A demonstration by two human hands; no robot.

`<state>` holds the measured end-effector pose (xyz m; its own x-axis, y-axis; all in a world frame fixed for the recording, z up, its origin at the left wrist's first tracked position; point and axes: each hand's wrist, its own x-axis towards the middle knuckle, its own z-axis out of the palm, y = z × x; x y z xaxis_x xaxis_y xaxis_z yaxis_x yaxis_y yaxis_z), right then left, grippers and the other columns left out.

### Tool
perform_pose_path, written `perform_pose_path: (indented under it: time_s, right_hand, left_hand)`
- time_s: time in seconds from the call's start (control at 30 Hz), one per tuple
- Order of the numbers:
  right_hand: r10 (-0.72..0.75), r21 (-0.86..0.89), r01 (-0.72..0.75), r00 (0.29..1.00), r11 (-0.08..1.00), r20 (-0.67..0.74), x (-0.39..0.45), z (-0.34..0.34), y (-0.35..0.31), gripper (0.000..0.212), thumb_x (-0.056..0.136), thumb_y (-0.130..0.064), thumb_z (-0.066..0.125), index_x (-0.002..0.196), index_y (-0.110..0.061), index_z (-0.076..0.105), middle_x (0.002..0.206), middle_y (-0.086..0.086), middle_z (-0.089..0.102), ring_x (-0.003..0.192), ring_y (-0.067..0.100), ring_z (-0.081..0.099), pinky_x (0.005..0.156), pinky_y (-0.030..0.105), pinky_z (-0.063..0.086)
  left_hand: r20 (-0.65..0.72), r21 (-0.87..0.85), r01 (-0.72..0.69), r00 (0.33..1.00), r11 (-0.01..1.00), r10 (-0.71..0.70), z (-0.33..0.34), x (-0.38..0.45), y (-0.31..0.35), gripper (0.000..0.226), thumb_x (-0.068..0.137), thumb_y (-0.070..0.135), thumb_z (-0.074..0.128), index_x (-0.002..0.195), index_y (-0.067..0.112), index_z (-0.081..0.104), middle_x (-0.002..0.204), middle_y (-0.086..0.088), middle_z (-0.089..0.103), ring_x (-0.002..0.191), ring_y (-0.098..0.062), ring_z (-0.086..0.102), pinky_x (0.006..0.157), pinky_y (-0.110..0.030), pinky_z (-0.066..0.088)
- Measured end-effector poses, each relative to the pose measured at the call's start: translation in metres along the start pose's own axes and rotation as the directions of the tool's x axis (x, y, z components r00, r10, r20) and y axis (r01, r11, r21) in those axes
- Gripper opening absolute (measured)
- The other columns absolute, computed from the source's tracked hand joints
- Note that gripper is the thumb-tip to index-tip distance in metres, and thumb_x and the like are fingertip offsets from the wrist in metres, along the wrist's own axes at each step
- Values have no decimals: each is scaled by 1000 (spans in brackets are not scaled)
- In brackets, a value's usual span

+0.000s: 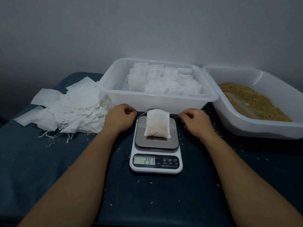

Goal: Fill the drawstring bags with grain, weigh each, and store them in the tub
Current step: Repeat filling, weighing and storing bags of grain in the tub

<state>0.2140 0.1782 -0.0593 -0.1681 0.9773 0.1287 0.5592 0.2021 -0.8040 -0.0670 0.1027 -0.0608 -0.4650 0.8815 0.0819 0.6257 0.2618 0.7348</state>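
A filled white drawstring bag (157, 126) lies on the steel platform of a digital scale (156, 154), whose display reads 29.1. Its string trails off to the left over the platform's corner. My left hand (120, 117) rests on the table just left of the scale, fingers loosely curled and holding nothing. My right hand (194, 119) rests just right of the scale in the same way. Behind the scale stands the white tub (155, 100) with several filled bags packed in rows. A second white tub (255, 128) at the right holds loose brown grain (255, 102).
A heap of empty white drawstring bags (72, 110) lies at the left on the dark blue table cover (49, 161). Stray grains are scattered over the cover around the scale. A plain wall rises behind the tubs.
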Motion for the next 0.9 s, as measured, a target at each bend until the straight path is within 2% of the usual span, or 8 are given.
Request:
perform_pose_path:
  time_s: [0.17,0.27,0.43,0.53,0.67,0.73,0.83,0.9]
  right_hand:
    - [-12,0,12,1000,1000,9,1,0,0,14,95,-35,70,83,-32,76,71,-13,74,57,6,67,67,33,59]
    - [-22,-6,22,1000,1000,15,1,2,-1,14,96,-36,71,85,-31,77,74,-10,74,67,11,68,72,32,58]
    - [-127,6,127,992,992,-21,-4,4,-12,13,99,-41,67,92,-33,76,88,-14,75,80,3,66,71,16,47]
    - [-176,28,175,984,984,27,-4,9,-24,26,102,-45,61,105,-26,80,95,-9,77,87,6,68,78,20,51]
    - [-219,38,217,970,976,100,-2,17,-40,27,104,-48,58,108,-32,80,97,-14,78,91,4,68,79,18,50]
    - [-232,29,230,963,973,138,1,20,-44,25,103,-47,61,105,-31,80,95,-12,78,88,6,69,79,20,52]
    - [-225,93,211,959,973,175,1,22,-45,15,96,-38,73,88,-26,78,70,-6,66,60,9,56,63,17,47]
    - [-223,153,197,959,968,176,0,18,-48,16,93,-31,78,81,-22,75,61,-3,50,55,7,43,57,14,40]
  left_hand:
    - [7,-34,13,1000,999,-13,1,3,-1,4,92,41,68,89,39,71,86,23,66,90,-9,64,81,-27,45]
    - [5,-46,21,1000,999,-21,2,4,-2,6,92,42,68,86,40,70,85,23,66,87,-6,63,80,-27,45]
    - [6,-69,16,1000,998,-15,2,5,-2,5,92,42,68,88,39,71,85,24,67,81,3,60,68,-23,42]
    - [14,-81,9,1000,997,-8,2,5,-1,4,93,40,69,90,39,71,86,23,67,82,3,60,68,-21,42]
    - [25,-109,-1,1000,994,4,2,4,-1,2,93,38,70,92,37,72,87,21,68,84,4,61,67,-17,41]
    - [18,-137,-9,1000,990,11,2,3,0,2,93,36,71,94,35,73,90,19,69,87,2,63,71,-19,44]
    - [12,-229,1,1000,973,2,1,1,6,0,93,31,73,93,31,73,91,12,72,87,-7,67,81,-28,53]
    - [17,-304,12,1000,953,-8,-1,-3,12,2,93,31,73,92,30,73,90,7,73,81,-12,68,73,-29,57]
